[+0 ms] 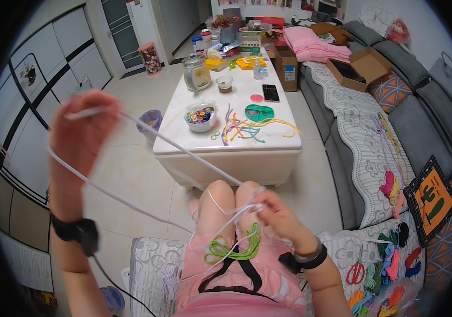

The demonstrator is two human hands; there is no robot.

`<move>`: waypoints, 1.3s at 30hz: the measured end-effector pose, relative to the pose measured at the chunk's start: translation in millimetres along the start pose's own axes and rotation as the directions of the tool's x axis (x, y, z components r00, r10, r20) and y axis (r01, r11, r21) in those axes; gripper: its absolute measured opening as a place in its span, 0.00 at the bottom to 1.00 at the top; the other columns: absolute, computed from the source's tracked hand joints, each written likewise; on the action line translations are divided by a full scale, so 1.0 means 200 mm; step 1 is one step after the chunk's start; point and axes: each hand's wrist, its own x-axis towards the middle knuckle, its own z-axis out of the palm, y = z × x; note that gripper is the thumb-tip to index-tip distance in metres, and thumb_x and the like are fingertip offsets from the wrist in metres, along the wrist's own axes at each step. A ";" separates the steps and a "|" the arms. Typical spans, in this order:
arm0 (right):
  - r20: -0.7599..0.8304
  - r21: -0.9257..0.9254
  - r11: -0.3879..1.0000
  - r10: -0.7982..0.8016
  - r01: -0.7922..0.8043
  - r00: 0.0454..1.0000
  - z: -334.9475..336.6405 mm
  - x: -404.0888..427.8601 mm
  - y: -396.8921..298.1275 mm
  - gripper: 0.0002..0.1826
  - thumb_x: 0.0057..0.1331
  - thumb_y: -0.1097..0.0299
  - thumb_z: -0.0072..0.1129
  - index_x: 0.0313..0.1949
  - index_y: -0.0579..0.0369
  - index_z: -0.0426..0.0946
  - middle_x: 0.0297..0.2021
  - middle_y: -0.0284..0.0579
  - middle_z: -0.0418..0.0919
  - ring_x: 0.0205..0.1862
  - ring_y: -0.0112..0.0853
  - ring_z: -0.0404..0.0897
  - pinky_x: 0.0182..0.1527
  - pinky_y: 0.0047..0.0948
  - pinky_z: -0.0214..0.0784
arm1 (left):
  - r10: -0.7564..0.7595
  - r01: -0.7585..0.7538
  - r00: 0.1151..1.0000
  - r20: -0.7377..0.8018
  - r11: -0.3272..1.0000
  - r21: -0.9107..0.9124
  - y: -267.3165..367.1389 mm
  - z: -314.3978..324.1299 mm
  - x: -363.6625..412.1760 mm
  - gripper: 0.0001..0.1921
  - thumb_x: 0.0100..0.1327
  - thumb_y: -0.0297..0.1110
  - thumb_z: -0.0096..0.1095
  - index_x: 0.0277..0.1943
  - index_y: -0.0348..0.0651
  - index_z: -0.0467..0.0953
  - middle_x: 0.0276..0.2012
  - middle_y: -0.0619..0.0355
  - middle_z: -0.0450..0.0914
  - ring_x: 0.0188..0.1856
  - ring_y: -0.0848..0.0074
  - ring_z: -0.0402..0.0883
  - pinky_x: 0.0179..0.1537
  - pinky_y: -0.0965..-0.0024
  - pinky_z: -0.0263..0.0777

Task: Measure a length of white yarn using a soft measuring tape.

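My left hand (pixel 85 130), blurred and raised high at the left, grips a white cord (pixel 186 152) that stretches down across to the other hand. A loop of the same cord hangs from the left hand toward my lap. Over my right knee, my right hand (pixel 279 212) pinches several white strands together; whether they are knotted there is too blurred to tell. A bundle of bright green cord (pixel 220 251) lies on my lap, with thin white strands crossing it. Beside my left thigh rests a skein of pale lilac-white cord (pixel 170 279) on the seat.
The marble-topped table (pixel 170 138) ahead bears a tub of thread spools (pixel 202 121), loose coloured cords (pixel 246 130), a green case (pixel 259 113), a phone (pixel 271 93) and a glass pitcher (pixel 196 73). Red-handled scissors (pixel 355 273) and cord skeins (pixel 388 257) lie on the sofa at right.
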 end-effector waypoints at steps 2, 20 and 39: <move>-0.105 0.076 0.996 0.062 -0.054 0.993 -0.18 -0.07 0.03 0.06 0.66 0.72 0.42 0.41 0.55 0.68 0.31 0.32 0.70 0.25 0.15 0.64 0.26 0.15 0.59 | 0.062 -0.063 0.998 -0.032 0.997 -0.032 0.21 -0.43 -0.08 0.19 0.66 0.34 0.46 0.53 0.27 0.64 0.53 0.43 0.69 0.55 0.66 0.70 0.60 0.71 0.63; -0.305 0.482 0.846 0.408 -0.230 0.861 -0.48 -0.39 0.33 0.05 0.66 0.70 0.41 0.34 0.56 0.66 0.30 0.39 0.71 0.20 0.21 0.65 0.25 0.18 0.57 | 0.284 0.256 0.456 -0.844 0.866 0.430 0.86 -2.20 -1.66 0.18 0.67 0.32 0.46 0.57 0.32 0.63 0.57 0.50 0.66 0.58 0.70 0.67 0.55 0.75 0.66; -0.152 0.777 0.572 0.576 -0.262 0.803 -0.51 -0.48 0.43 0.04 0.65 0.68 0.44 0.35 0.52 0.68 0.32 0.38 0.72 0.14 0.16 0.59 0.18 0.15 0.53 | 0.473 0.454 0.567 -0.674 0.504 0.735 0.67 -2.17 -1.35 0.23 0.70 0.43 0.39 0.60 0.34 0.61 0.60 0.53 0.62 0.59 0.72 0.65 0.60 0.71 0.59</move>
